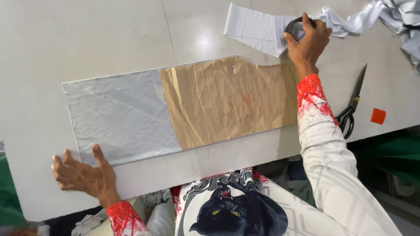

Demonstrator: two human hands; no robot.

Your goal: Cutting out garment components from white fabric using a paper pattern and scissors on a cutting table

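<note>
Head view: grey cloth lies flat under a brown paper pattern; left hand, fingers spread, pins its near corner, while right hand curls closed around a dark roll beyond the pattern, scissors just beside

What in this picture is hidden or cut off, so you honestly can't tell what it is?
All in the head view:
- The dark round thing under the right hand: the fingers cover most of it, so its kind is unclear.
- The white cloth pile: cut off by the top and right edges.
- The grey fabric: the brown paper pattern hides its right part.
- The left hand covers the fabric's near corner.
</note>
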